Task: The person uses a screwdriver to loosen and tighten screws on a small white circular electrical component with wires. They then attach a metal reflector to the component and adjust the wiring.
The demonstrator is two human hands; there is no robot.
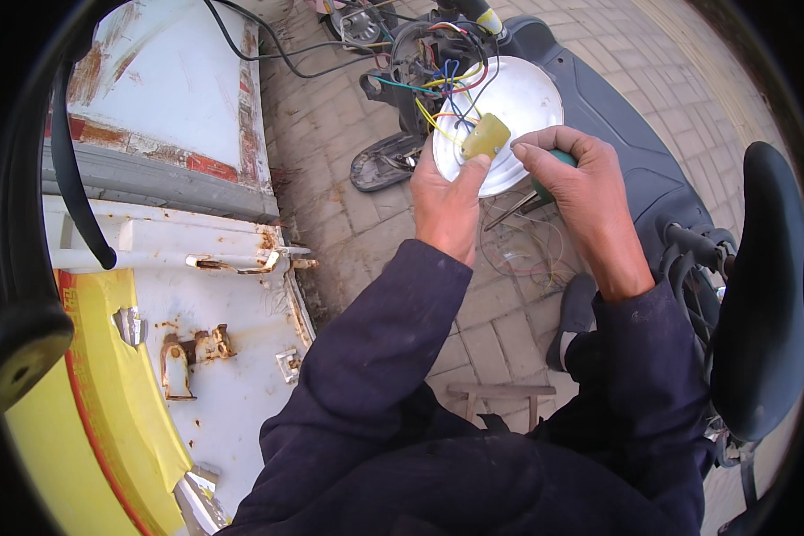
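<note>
My left hand (447, 207) is closed on the rim of a white round dish-shaped shell (534, 94). Its thumb presses near a small yellowish-green plate (487, 136) lying against the shell's face. Several coloured wires (454, 87) run from around the plate up to a dark, opened housing (411, 55) on the scooter's front. Close to the shell's right side, my right hand (588, 189) grips a screwdriver (511, 211) with a green handle. Its metal shaft slants down and to the left, away from the plate. Palm and fingers partly hide the handle.
A grey scooter body (616, 112) stretches along the right, with a black seat (761, 286). To the left stand white, rusty metal panels (241, 357) and a yellow sheet (107, 357). Loose thin wires (536, 255) lie on the paving, beyond a low wooden stool (502, 391).
</note>
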